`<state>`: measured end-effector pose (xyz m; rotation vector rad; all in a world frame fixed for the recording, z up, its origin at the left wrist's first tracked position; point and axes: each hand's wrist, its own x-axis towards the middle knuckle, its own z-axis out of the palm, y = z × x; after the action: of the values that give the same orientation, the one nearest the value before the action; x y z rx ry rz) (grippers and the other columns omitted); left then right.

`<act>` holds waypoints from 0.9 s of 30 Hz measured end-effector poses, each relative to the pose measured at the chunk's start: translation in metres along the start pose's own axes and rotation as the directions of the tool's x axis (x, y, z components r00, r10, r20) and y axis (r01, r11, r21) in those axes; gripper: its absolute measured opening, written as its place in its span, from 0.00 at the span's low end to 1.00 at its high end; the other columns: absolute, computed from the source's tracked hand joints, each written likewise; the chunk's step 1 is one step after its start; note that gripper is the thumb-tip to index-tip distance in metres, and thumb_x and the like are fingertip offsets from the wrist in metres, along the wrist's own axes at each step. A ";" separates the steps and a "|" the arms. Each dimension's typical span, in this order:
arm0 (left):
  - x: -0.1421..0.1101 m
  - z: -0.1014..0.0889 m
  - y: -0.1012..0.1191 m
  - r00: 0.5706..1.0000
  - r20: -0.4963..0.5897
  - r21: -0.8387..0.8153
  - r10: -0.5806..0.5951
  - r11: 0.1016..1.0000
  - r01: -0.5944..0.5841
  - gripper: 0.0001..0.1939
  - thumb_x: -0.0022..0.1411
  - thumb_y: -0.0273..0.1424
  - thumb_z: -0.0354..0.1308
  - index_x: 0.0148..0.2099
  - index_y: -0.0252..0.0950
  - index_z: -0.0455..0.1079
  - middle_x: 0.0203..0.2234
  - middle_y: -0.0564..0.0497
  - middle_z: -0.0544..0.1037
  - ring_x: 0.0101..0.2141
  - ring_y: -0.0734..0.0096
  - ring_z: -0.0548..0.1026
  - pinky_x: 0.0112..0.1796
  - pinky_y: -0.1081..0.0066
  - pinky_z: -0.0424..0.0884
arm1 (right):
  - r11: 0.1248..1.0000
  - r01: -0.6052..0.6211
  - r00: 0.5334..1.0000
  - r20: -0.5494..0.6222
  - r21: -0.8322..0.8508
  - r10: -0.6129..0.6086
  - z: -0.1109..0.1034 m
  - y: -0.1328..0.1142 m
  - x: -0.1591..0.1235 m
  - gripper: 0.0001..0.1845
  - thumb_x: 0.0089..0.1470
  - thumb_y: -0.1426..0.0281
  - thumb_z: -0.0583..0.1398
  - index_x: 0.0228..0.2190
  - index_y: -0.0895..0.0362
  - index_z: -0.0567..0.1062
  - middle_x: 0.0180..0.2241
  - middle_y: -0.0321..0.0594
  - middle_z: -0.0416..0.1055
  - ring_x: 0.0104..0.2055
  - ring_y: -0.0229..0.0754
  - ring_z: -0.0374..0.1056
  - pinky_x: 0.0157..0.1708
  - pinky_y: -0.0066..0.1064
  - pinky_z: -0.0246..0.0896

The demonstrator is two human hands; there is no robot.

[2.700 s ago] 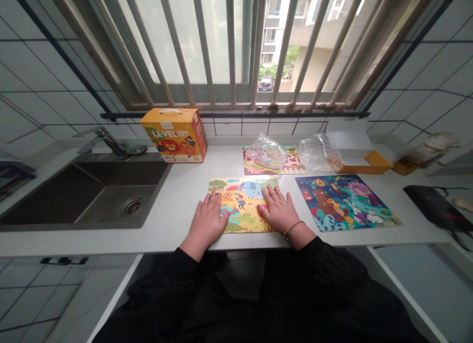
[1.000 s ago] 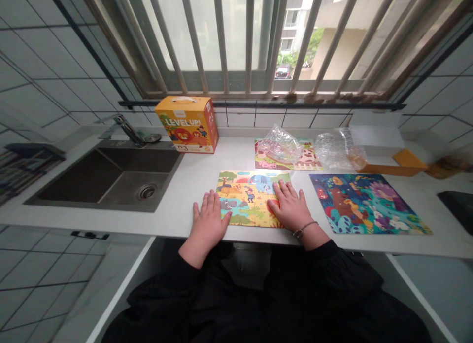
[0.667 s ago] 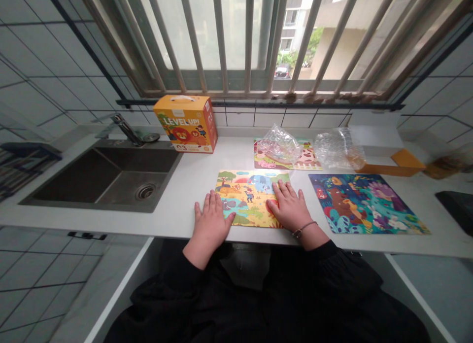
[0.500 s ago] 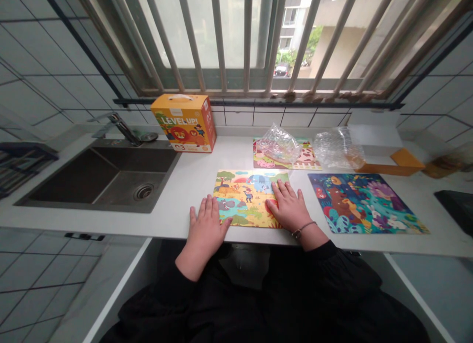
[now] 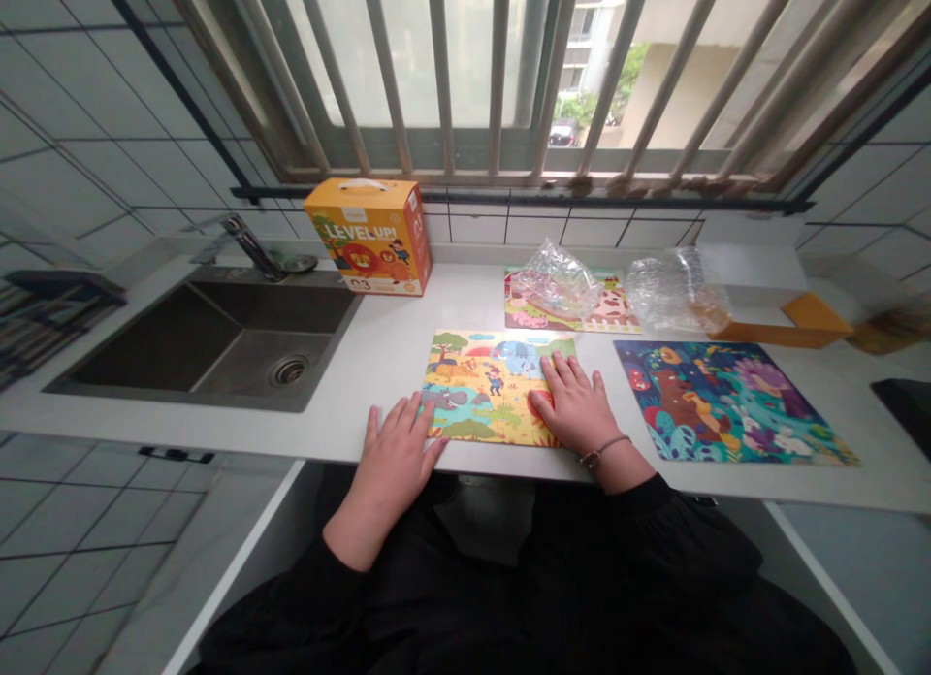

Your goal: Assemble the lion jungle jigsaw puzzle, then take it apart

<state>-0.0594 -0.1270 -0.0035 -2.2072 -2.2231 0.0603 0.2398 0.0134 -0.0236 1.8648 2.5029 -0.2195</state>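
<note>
A yellow jigsaw puzzle (image 5: 487, 394) with animals, a tree and a blue pool lies flat on the white counter in front of me. My right hand (image 5: 578, 403) rests open on its right side, fingers spread and covering part of the picture. At the lower left corner, my left hand (image 5: 393, 462) lies open on the counter, with its fingertips by the puzzle's left edge. To the right is a dark blue forest puzzle (image 5: 734, 403). A pink farm puzzle (image 5: 611, 311) lies behind, partly covered by crumpled clear plastic wrap (image 5: 557, 282).
An orange puzzle box (image 5: 370, 239) stands at the back left, beside the sink (image 5: 283, 403) and its faucet (image 5: 251, 248). At the back right are more clear plastic (image 5: 676, 292) and an open orange and white box part (image 5: 782, 336). A barred window is behind the counter.
My left hand has slid left and toward me, uncovering more of the puzzle's left edge. My right hand stays on the puzzle. The view has shifted slightly.
</note>
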 end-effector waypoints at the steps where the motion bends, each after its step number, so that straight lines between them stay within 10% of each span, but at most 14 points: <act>1: -0.001 0.000 0.000 1.000 -0.009 -0.008 0.004 1.000 -0.004 0.30 0.84 0.40 0.52 0.79 0.36 0.69 0.79 0.35 0.66 0.76 0.40 0.67 0.76 0.28 0.55 | 1.000 -0.001 1.000 0.002 -0.006 0.001 0.000 0.000 0.000 0.41 0.80 0.50 0.46 0.83 0.54 0.54 0.86 0.48 0.42 0.87 0.59 0.42 0.81 0.68 0.40; 27: 0.017 0.007 -0.019 0.992 -0.031 -0.058 -0.126 0.991 0.124 0.35 0.83 0.46 0.50 0.80 0.30 0.66 0.80 0.30 0.64 0.77 0.37 0.66 0.75 0.31 0.59 | 1.000 -0.001 1.000 0.012 -0.018 0.001 0.001 0.001 0.000 0.42 0.80 0.49 0.45 0.83 0.54 0.53 0.86 0.47 0.42 0.87 0.60 0.42 0.81 0.68 0.40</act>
<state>-0.0788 -0.1102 -0.0107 -2.0723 -2.3663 -0.0415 0.2407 0.0134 -0.0245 1.8518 2.4877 -0.2065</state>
